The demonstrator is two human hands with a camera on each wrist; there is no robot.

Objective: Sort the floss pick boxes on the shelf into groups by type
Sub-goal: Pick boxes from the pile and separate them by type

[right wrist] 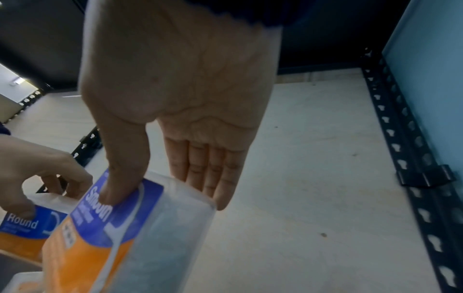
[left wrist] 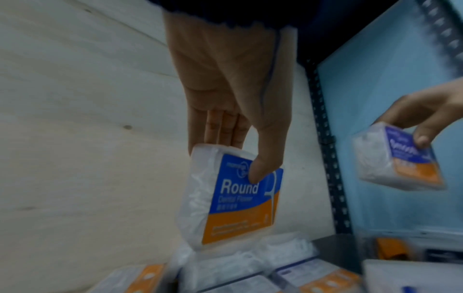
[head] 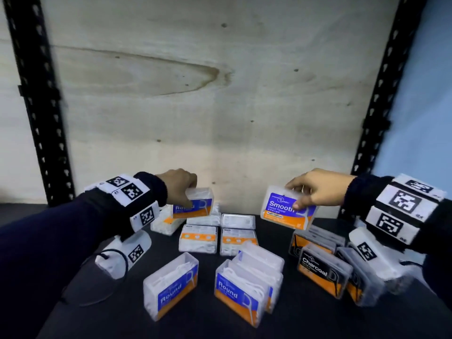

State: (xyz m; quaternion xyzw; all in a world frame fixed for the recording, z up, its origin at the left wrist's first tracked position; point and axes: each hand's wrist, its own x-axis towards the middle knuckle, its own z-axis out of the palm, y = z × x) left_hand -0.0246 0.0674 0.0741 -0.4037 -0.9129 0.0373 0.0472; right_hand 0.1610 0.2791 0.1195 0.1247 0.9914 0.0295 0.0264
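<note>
Hands (head: 179, 185) (head: 315, 189) holding Round box (head: 195, 204), Smooth box (head: 288, 207)

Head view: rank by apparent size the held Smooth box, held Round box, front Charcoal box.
1. Smooth box
2. Charcoal box, close to Smooth; it sits nearer the camera, so unsure.
3. Round box, partly hidden by the left hand.

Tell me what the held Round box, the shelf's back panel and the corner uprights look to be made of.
Clear box with blue-and-orange Round label in the left hand: likely thin translucent plastic; white picks show through, with a glossy printed label.
Pale back panel: seemingly unfinished plywood; grain swirls and knots show, matte.
Black slotted uprights: probably painted metal, judging by the punched keyhole slots.
</note>
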